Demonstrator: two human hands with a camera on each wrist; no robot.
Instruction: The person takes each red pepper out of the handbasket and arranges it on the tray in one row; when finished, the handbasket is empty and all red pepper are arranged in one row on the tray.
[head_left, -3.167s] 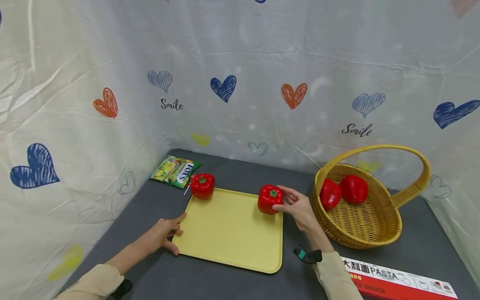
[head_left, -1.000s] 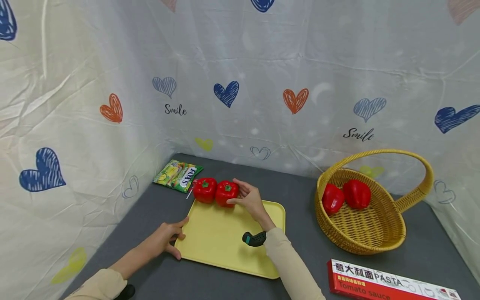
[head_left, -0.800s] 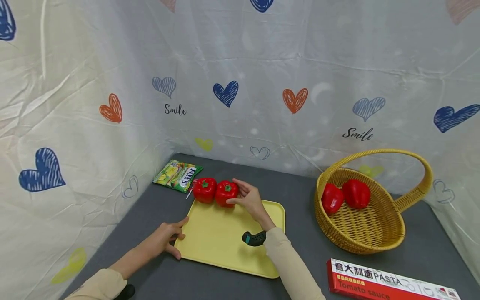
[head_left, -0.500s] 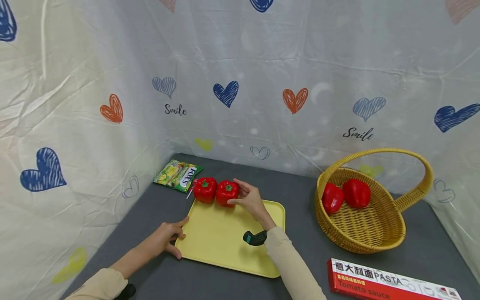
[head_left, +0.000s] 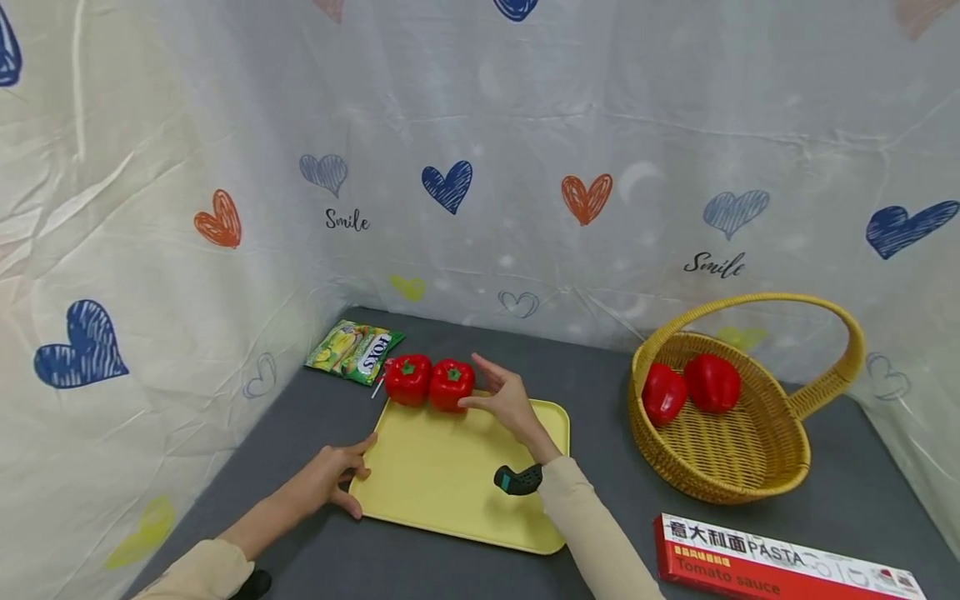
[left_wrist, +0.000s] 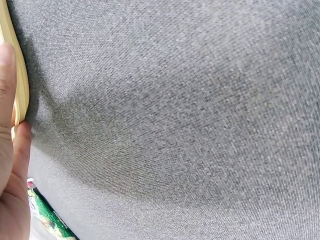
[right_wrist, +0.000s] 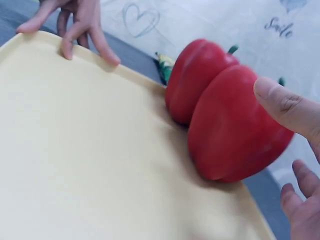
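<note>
Two red bell peppers stand side by side at the far left of a yellow tray (head_left: pixel 457 483); the left bell pepper (head_left: pixel 408 380) touches the right bell pepper (head_left: pixel 451 385). My right hand (head_left: pixel 510 406) is beside the right pepper, thumb and fingers spread apart; the right wrist view shows a gap between fingers and pepper, with the thumb (right_wrist: pixel 285 102) overlapping it in view. My left hand (head_left: pixel 333 475) holds the tray's left rim near the front corner, with some fingers over the rim and others outside it. Its palm side is mostly hidden.
At the right stands a yellow wicker basket (head_left: pixel 720 483) with a tall handle and two red bell peppers (head_left: pixel 713 383) inside. A red-and-white pasta box (head_left: pixel 787 562) lies in front of it. A green snack bag (head_left: pixel 355 350) lies at the back left, near the curtain.
The right hand carried a bell pepper leftward along the tray and set it against the other pepper. Its fingers have since come off it. The left hand has kept its place.
</note>
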